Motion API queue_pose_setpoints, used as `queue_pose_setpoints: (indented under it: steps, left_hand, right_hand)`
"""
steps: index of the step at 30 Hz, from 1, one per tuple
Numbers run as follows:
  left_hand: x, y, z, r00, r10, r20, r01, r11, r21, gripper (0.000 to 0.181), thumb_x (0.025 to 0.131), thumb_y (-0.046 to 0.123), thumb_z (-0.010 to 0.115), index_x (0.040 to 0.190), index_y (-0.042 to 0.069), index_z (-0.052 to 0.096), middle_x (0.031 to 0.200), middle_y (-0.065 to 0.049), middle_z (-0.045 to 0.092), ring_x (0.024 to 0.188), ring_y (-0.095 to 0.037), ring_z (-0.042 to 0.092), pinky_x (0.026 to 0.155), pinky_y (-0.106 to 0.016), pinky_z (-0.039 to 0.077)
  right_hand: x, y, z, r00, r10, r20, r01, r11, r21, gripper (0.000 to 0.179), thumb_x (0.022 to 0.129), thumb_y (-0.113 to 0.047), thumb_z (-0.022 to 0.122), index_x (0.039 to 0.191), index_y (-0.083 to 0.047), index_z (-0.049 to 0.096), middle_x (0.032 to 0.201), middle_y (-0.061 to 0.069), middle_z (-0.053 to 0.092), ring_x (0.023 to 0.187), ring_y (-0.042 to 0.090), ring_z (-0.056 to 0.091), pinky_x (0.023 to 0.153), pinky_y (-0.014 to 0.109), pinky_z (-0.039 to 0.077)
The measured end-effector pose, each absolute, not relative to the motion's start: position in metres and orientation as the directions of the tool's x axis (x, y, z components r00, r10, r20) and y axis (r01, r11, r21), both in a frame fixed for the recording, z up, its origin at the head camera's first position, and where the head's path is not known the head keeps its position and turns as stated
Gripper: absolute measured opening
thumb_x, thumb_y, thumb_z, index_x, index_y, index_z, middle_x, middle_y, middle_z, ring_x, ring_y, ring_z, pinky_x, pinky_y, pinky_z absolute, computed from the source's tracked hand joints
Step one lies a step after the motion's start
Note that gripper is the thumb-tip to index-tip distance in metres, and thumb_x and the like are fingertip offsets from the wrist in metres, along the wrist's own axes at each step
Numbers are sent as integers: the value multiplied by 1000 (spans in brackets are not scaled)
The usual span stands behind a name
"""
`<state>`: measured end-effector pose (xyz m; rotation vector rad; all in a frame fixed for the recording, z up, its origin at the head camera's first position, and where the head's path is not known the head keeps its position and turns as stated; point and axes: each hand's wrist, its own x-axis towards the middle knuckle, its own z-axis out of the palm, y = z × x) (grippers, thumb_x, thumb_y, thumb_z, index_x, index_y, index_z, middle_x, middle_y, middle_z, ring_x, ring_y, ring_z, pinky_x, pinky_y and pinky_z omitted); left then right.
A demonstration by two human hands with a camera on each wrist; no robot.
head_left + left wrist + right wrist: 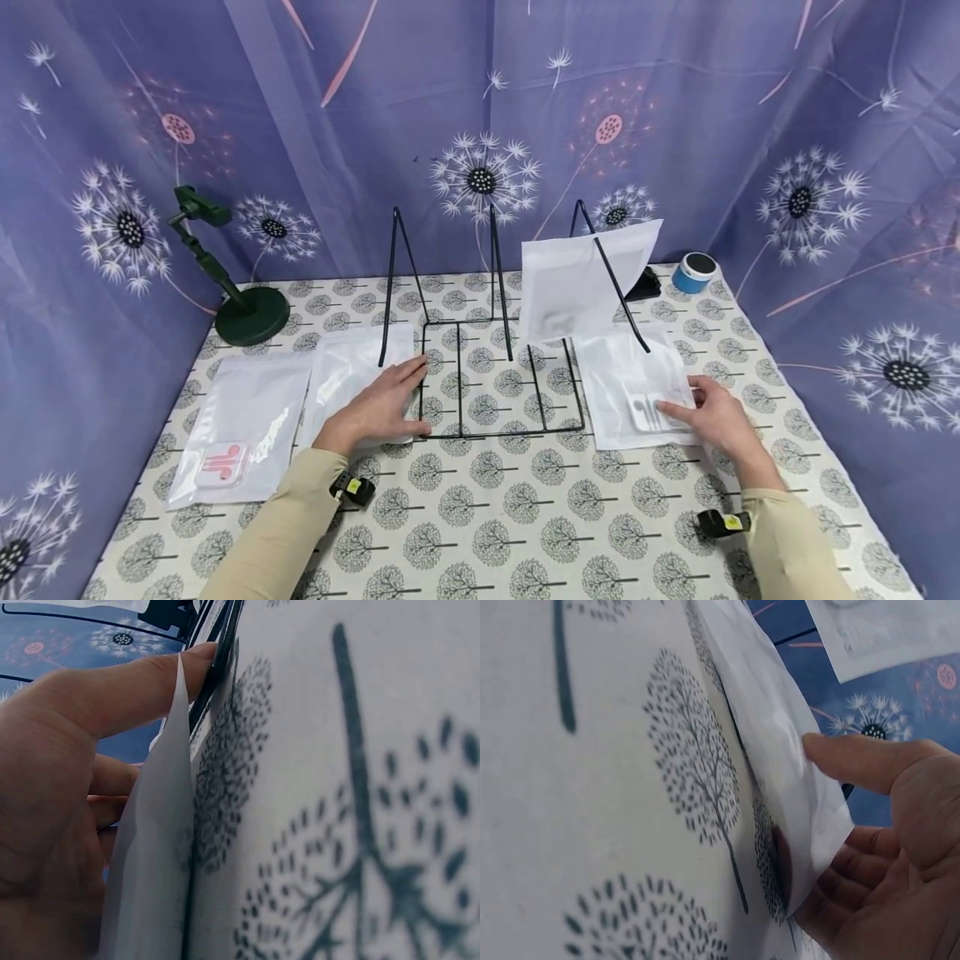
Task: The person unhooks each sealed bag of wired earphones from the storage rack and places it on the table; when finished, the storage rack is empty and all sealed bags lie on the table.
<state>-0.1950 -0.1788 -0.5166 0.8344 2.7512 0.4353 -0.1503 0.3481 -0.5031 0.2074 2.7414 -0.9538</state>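
A black wire rack (501, 433) with upright bent wires stands mid-table. My left hand (378, 408) rests at its left side, fingers and thumb reaching its base wire, over a white zip pouch (360, 350). In the left wrist view, the left thumb (112, 694) touches the black wire beside the pouch edge. My right hand (723, 421) pinches the right edge of a white zip pouch (611, 375) holding white earphones in a case (652, 412), its thumb on top. Another white pouch (585, 271) hangs in the rack's right side.
At the left lies a zip pouch (251, 392) with pink earphones in a clear case (222, 465). A dark green stand (251, 317) is at the back left. A blue round speaker (693, 273) and a black object (645, 286) sit at the back right. Curtains surround the table.
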Motion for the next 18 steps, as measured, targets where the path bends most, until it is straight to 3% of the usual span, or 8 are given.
queue_pose_setpoints:
  steps: [4, 11, 18]
  left_hand:
    - [-195, -178, -516, -808, 575, -131, 509, 792, 337, 108, 78, 60, 71, 153, 0, 22, 164, -10, 8, 148, -35, 18, 122, -50, 15]
    - [-194, -179, -517, -807, 577, -127, 512, 790, 338, 108, 78, 59, 72, 153, -1, 22, 164, -11, 9, 148, -35, 19, 122, -50, 15]
    - [-194, -178, -516, -812, 569, -127, 503, 794, 342, 108, 78, 59, 72, 153, 1, 21, 164, -10, 8, 149, -34, 18, 122, -49, 15]
  right_hand:
    - [-148, 344, -500, -964, 77, -256, 207, 820, -534, 99, 79, -61, 70, 141, 8, 36, 116, 29, 61, 91, 32, 63, 75, 44, 52]
    - [-144, 340, -498, -965, 102, -241, 206, 863, -462, 101, 80, -63, 67, 143, 8, 33, 121, 33, 58, 100, 43, 61, 81, 58, 51]
    - [-144, 339, -498, -984, 102, -144, 158, 873, -462, 91, 82, -56, 70, 138, 9, 42, 104, 24, 60, 89, 32, 59, 75, 49, 52]
